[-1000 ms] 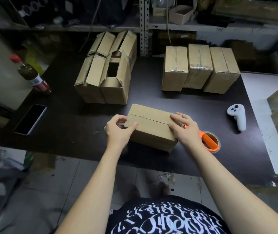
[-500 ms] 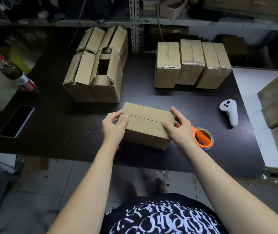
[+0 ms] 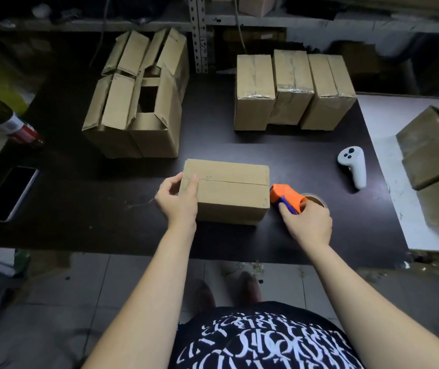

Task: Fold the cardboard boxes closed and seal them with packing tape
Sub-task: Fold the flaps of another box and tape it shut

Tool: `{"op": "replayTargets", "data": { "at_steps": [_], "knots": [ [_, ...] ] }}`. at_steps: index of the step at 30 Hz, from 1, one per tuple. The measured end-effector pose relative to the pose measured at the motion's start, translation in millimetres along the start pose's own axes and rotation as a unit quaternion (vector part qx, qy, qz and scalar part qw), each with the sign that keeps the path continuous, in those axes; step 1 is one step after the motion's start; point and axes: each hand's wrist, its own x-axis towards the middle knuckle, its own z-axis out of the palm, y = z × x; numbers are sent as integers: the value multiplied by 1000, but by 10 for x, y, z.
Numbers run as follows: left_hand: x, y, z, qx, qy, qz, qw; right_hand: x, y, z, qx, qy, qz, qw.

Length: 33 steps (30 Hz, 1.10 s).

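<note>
Far left on the dark table (image 3: 80, 222) there's a red-labelled bottle (image 3: 13, 123) and a phone (image 3: 10, 193) lying face up, then a cluster of cardboard boxes with their flaps open (image 3: 133, 107) toward the back. The left hand (image 3: 178, 202) grips the left end of the cardboard box (image 3: 229, 190) near the front middle of the table, thumb flat on top right at the seam, fingers curled round the side. Its flaps are folded down and meet in one line running left to right across the top. Just beside its right end, the right hand (image 3: 309, 222) is wrapped around an orange tape dispenser (image 3: 286, 197), nose up against the box's corner. Behind that sit three taped boxes (image 3: 293, 89) in a row, with a white controller (image 3: 353, 169) off to the right.
</note>
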Motion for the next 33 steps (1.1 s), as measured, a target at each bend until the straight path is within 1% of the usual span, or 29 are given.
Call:
{"op": "replayTargets", "data": {
  "at_steps": [3, 5, 6, 8, 11, 13, 15, 18, 19, 21, 23, 25, 26, 29, 31, 33],
  "knots": [
    [-10, 40, 36, -2, -3, 2, 1000, 51, 7, 59, -74, -38, -23, 996],
    [-27, 58, 31, 3, -9, 13, 1000, 97, -30, 70, -83, -37, -33, 995],
    [-36, 61, 22, 6, -12, 18, 1000, 113, -58, 56, -71, -27, -34, 997],
    [-48, 78, -2, 18, -22, 24, 999, 137, -146, -14, -20, 5, -30, 999],
    [-7, 173, -32, 50, -48, 3, 998, 180, -305, -169, 106, 47, -37, 993],
    [55, 276, -56, 80, -66, -23, 994, 196, -433, -295, 214, 60, -52, 974],
    [106, 387, -90, 128, -77, -27, 988, 172, -575, -435, 298, 46, -93, 949],
    [133, 537, -140, 241, -90, 45, 965, 99, -774, -617, 355, -4, -197, 914],
    [136, 596, -141, 256, -102, 78, 958, 74, -831, -667, 362, -19, -231, 903],
    [103, 778, -115, 225, -144, 141, 953, 24, -922, -739, 353, -39, -293, 888],
    [9, 1049, -52, 139, -215, 178, 950, -20, -992, -781, 331, -48, -337, 880],
    [-106, 1357, 4, 55, -298, 164, 939, -58, -1045, -808, 320, -57, -374, 869],
    [-143, 1490, 21, 32, -338, 153, 928, -72, -1062, -810, 315, -59, -391, 863],
    [-141, 1698, 41, 30, -423, 149, 893, -91, -1081, -803, 300, -59, -423, 853],
    [-128, 1753, 38, 46, -443, 161, 881, -98, -1079, -804, 286, -53, -435, 852],
    [-130, 1784, 49, 52, -438, 172, 881, -108, -1071, -804, 277, -39, -442, 853]
  ]
}}
